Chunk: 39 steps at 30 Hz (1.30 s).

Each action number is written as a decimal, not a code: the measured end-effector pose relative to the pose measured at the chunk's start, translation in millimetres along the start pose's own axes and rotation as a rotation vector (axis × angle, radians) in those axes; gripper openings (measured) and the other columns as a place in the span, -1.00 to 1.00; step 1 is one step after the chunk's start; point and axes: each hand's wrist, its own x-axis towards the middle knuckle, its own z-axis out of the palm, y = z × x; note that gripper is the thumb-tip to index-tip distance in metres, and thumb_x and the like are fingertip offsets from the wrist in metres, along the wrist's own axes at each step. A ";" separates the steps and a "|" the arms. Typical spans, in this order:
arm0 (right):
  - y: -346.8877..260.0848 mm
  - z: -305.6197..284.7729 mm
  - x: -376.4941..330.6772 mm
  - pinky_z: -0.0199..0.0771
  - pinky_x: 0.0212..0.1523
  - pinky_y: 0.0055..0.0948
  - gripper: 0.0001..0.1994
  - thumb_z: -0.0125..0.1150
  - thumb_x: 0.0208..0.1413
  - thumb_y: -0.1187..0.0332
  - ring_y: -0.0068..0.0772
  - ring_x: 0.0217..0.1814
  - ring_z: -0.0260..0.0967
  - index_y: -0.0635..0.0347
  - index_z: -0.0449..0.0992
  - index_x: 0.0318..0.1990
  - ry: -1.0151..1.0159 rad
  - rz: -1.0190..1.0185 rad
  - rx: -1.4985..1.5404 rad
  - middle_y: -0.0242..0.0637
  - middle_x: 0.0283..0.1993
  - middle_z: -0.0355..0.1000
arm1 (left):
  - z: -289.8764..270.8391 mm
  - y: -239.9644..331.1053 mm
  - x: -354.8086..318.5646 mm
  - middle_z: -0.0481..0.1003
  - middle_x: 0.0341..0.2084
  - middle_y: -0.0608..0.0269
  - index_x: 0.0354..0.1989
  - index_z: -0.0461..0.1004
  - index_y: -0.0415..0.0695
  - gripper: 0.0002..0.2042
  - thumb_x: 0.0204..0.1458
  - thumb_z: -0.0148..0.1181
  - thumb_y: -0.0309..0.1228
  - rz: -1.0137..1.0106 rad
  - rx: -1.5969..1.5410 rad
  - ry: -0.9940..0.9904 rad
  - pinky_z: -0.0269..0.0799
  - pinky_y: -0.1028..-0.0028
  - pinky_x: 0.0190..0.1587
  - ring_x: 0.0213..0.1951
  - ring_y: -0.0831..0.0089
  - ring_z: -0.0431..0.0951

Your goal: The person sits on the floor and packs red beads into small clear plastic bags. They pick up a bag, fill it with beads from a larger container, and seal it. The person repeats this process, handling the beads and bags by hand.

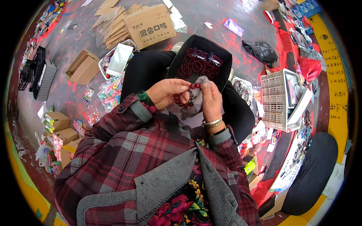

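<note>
Between my two hands hangs a bracelet of dark red beads (178, 99). My left hand (166, 92) pinches it with thumb and fingers on one side. On the other side my right hand (212, 101) is closed round a grey cloth (195, 109) that is pressed against the beads. Just beyond my hands, on my lap, a black box (172, 71) holds a heap of dark red bead bracelets (200, 67), some under clear plastic. The cloth hides part of the held bracelet.
Cardboard boxes (151, 27) and flattened card (113, 28) lie on the floor ahead. A white basket (101, 66) stands left, a larger slatted crate (273, 100) right. A black bag (260, 52) lies ahead right. Small packaged goods and a black cushion (313, 173) surround me.
</note>
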 end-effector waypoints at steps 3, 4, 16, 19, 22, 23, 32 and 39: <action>-5.0 -2.3 5.3 0.16 -0.42 -0.72 -0.77 -0.07 0.23 0.26 -0.80 -0.43 0.10 0.20 0.43 -0.36 0.126 0.068 0.245 -0.61 -0.46 0.27 | -3.1 -6.6 2.6 0.48 -0.38 0.17 -0.15 0.35 -0.26 -0.78 0.01 0.10 -0.53 -0.021 0.091 0.083 0.42 0.50 -0.22 -0.35 0.45 0.50; -3.9 -6.3 6.1 0.22 -0.35 -0.69 -0.76 -0.09 0.24 0.26 -0.75 -0.38 0.17 0.21 0.43 -0.31 0.107 0.057 0.248 -0.55 -0.40 0.32 | -0.9 -9.5 3.5 0.47 -0.37 0.16 -0.15 0.35 -0.25 -0.77 -0.01 0.12 -0.55 -0.027 0.117 0.114 0.42 0.51 -0.22 -0.34 0.45 0.50; -25.8 -43.0 10.0 0.16 0.16 -0.37 -0.59 -0.16 0.23 0.16 -0.31 0.10 0.25 0.38 0.32 0.01 -0.184 0.178 0.588 -0.13 0.06 0.32 | 8.6 3.7 11.8 0.47 -0.32 0.24 -0.29 0.33 -0.16 -0.86 0.07 0.07 -0.38 0.242 0.141 0.413 0.28 0.59 -0.37 -0.43 0.57 0.42; -41.4 -34.5 9.0 0.10 0.21 -0.34 -0.52 -0.14 0.21 0.12 -0.26 0.17 0.20 0.42 0.27 0.06 -0.329 0.158 0.610 -0.07 0.15 0.23 | 12.5 -0.2 17.7 0.45 -0.28 0.33 -0.23 0.33 -0.15 -0.79 -0.03 0.17 -0.43 0.223 0.249 0.373 0.24 0.62 -0.40 -0.44 0.63 0.38; -49.7 -25.6 8.3 0.08 0.22 -0.35 -0.48 -0.13 0.20 0.12 -0.28 0.19 0.18 0.45 0.21 0.12 -0.422 0.134 0.533 -0.07 0.19 0.18 | 17.5 -4.4 19.5 0.42 -0.34 0.41 -0.22 0.33 -0.14 -0.76 -0.07 0.21 -0.47 0.162 0.374 0.259 0.23 0.64 -0.42 -0.46 0.69 0.34; -51.4 -24.2 8.5 0.07 0.23 -0.36 -0.47 -0.12 0.20 0.12 -0.29 0.20 0.17 0.45 0.19 0.13 -0.438 0.139 0.487 -0.08 0.20 0.17 | 20.9 -5.9 19.2 0.41 -0.36 0.44 -0.22 0.34 -0.14 -0.76 -0.08 0.21 -0.48 0.132 0.423 0.228 0.23 0.65 -0.42 -0.46 0.70 0.33; -43.4 -46.3 8.5 0.22 -0.03 -0.57 -0.54 -0.19 0.24 0.13 -0.55 -0.04 0.29 0.31 0.30 0.11 -0.350 0.155 -0.002 -0.29 -0.04 0.41 | 31.3 16.3 16.6 0.32 -0.53 0.46 -0.26 0.32 -0.13 -0.89 0.04 0.06 -0.53 0.301 0.623 0.167 0.21 0.70 -0.51 -0.55 0.74 0.30; -37.4 -51.4 9.3 0.28 -0.28 -0.69 -0.67 -0.07 0.21 0.21 -0.63 -0.17 0.33 0.25 0.43 -0.03 -0.357 0.334 -0.047 -0.38 -0.20 0.44 | 58.5 38.9 11.5 0.32 -0.53 0.33 -0.26 0.30 -0.19 -0.85 -0.03 0.04 -0.57 0.600 1.264 0.079 0.23 0.56 -0.45 -0.51 0.59 0.31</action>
